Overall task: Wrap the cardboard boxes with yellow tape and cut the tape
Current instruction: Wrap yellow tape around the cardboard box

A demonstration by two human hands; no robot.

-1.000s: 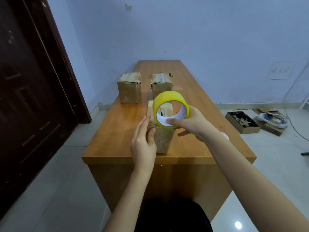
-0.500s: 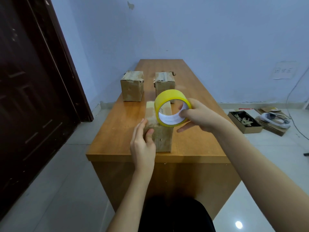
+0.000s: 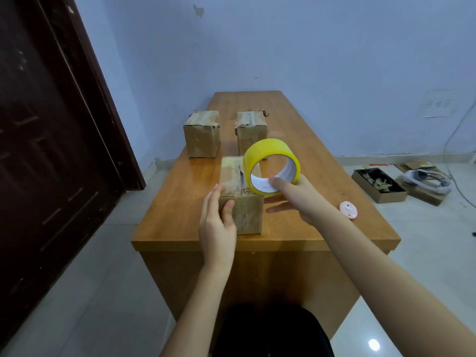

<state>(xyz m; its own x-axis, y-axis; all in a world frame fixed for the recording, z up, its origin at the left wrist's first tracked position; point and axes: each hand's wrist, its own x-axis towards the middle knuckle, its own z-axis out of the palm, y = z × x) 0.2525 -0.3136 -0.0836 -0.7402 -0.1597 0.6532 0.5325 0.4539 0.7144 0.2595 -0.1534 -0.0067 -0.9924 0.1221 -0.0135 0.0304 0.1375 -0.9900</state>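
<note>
Near the front edge of the wooden table (image 3: 334,191) stands a cardboard box (image 3: 247,212). My left hand (image 3: 217,220) rests flat against its left side, thumb on the front face. My right hand (image 3: 298,199) grips a roll of yellow tape (image 3: 270,166), thumb inside the white core, holding it just above the box's right top edge. Two more cardboard boxes stand further back: one on the left (image 3: 202,134) and one on the right (image 3: 251,130), partly hidden behind the roll.
A small pink round object (image 3: 348,209) lies on the table to the right of my right wrist. A dark wooden door (image 3: 51,124) is on the left. On the floor at right sit an open tray of scraps (image 3: 378,185) and flat cardboard.
The tape roll has dropped lower, closer to the near box's top. My right hand shifted so the pink object shows beside my wrist. My left hand stays on the box.
</note>
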